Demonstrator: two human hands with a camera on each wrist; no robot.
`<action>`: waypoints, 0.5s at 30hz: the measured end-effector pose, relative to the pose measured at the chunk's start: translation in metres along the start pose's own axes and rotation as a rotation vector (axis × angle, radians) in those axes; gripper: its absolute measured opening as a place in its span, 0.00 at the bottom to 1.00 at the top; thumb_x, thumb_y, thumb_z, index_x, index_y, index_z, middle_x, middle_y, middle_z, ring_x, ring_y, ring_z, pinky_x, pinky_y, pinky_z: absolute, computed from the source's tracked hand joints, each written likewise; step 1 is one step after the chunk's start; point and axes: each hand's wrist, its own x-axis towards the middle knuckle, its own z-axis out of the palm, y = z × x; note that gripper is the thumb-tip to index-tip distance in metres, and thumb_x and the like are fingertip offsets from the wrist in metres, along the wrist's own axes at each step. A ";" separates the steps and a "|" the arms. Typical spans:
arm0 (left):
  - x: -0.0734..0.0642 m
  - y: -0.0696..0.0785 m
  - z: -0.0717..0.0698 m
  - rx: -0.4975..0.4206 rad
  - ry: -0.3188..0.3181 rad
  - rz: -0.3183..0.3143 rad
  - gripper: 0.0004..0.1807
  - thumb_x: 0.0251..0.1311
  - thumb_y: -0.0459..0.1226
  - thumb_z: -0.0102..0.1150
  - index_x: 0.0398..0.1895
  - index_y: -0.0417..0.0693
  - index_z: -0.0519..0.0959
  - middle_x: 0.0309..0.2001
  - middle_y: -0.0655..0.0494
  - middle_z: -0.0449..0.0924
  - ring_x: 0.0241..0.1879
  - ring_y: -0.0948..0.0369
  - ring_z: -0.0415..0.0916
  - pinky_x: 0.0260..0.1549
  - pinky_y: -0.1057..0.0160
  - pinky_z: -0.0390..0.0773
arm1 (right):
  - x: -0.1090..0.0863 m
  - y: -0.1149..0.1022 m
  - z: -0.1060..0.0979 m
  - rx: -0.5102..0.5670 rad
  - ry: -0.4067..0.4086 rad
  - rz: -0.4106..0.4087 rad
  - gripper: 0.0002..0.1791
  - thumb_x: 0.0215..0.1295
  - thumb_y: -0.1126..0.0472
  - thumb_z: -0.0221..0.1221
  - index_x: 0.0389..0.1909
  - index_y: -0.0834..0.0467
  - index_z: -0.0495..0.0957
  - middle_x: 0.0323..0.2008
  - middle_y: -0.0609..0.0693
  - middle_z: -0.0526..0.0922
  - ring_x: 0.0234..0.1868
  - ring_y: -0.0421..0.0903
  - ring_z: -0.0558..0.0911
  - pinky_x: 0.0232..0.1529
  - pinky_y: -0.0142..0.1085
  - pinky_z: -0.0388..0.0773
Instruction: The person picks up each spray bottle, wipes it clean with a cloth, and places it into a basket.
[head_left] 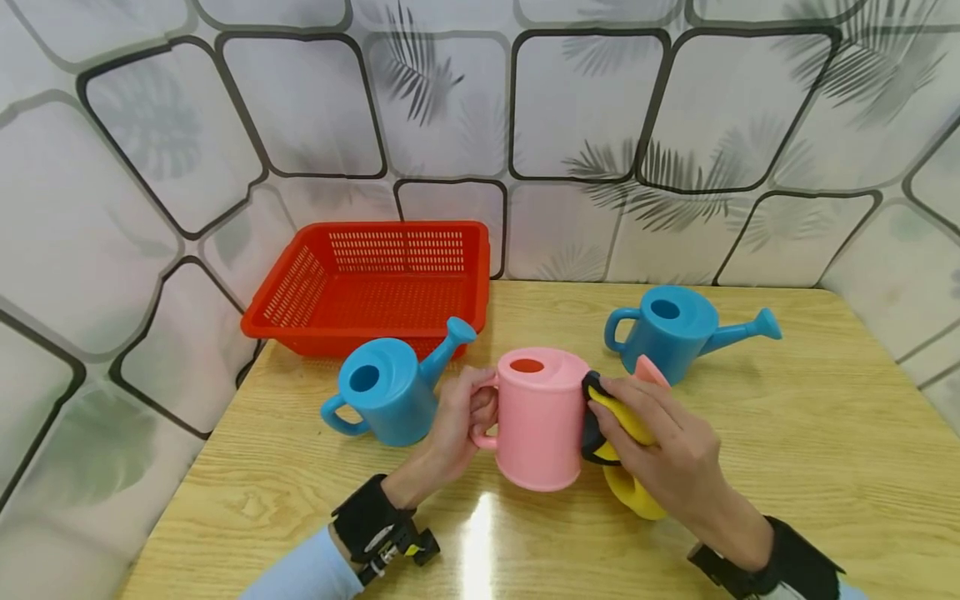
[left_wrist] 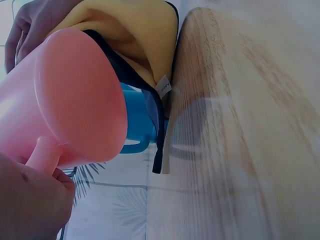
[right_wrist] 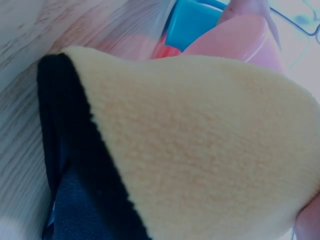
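The left hand (head_left: 459,421) curls its fingers round the handle (left_wrist: 44,156) of the pink watering can (head_left: 542,429), above the table (head_left: 795,483); the right hand (head_left: 675,446) grips a yellow-and-black cloth (right_wrist: 200,145) against its side.

Had on the table (head_left: 795,467) a basket (head_left: 337,340) behind the left watering can (head_left: 397,404); rightward, middle can (head_left: 540,425), cloth (right_wrist: 195,135) and, behind, right can (head_left: 671,337).

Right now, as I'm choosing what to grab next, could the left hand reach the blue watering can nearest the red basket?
Probably not yet: the left hand is occupied gripping the pink watering can, though that blue watering can stands close by, its handle uncovered.
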 end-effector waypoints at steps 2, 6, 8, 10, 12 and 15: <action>0.000 0.000 0.001 0.001 0.002 0.005 0.28 0.70 0.46 0.46 0.09 0.55 0.56 0.11 0.64 0.54 0.13 0.66 0.52 0.13 0.69 0.52 | 0.000 0.001 0.000 0.006 0.018 0.025 0.26 0.75 0.46 0.57 0.42 0.68 0.84 0.38 0.57 0.90 0.35 0.53 0.90 0.55 0.21 0.75; 0.000 0.000 0.002 0.001 0.018 0.006 0.27 0.70 0.46 0.46 0.09 0.54 0.56 0.11 0.64 0.54 0.13 0.66 0.52 0.13 0.68 0.52 | 0.000 0.002 0.000 0.021 0.009 0.051 0.25 0.74 0.46 0.57 0.42 0.66 0.85 0.37 0.56 0.90 0.37 0.53 0.90 0.61 0.25 0.74; -0.001 -0.001 0.001 -0.002 0.027 0.003 0.27 0.69 0.45 0.46 0.09 0.54 0.56 0.11 0.64 0.54 0.13 0.66 0.52 0.13 0.68 0.52 | 0.000 0.002 0.000 0.031 -0.004 0.054 0.24 0.74 0.46 0.57 0.42 0.65 0.86 0.36 0.55 0.90 0.37 0.53 0.89 0.62 0.25 0.73; -0.001 -0.001 0.001 -0.003 0.031 0.000 0.27 0.69 0.46 0.46 0.09 0.54 0.56 0.11 0.64 0.53 0.13 0.66 0.52 0.13 0.68 0.52 | 0.000 0.002 0.000 0.032 -0.018 0.054 0.24 0.75 0.46 0.57 0.42 0.64 0.86 0.36 0.55 0.90 0.36 0.52 0.89 0.62 0.24 0.73; -0.001 -0.002 0.001 -0.004 0.035 0.001 0.27 0.69 0.45 0.47 0.09 0.54 0.56 0.11 0.64 0.53 0.13 0.66 0.52 0.12 0.69 0.52 | -0.001 0.003 0.000 0.029 -0.030 0.052 0.24 0.75 0.46 0.57 0.42 0.64 0.86 0.37 0.54 0.90 0.35 0.52 0.89 0.60 0.22 0.73; -0.001 -0.002 0.000 -0.002 0.040 0.004 0.27 0.69 0.46 0.47 0.09 0.54 0.56 0.11 0.64 0.53 0.13 0.66 0.52 0.12 0.69 0.52 | -0.002 0.002 0.000 0.020 -0.054 0.052 0.24 0.75 0.45 0.56 0.42 0.63 0.86 0.37 0.54 0.90 0.35 0.51 0.90 0.58 0.20 0.73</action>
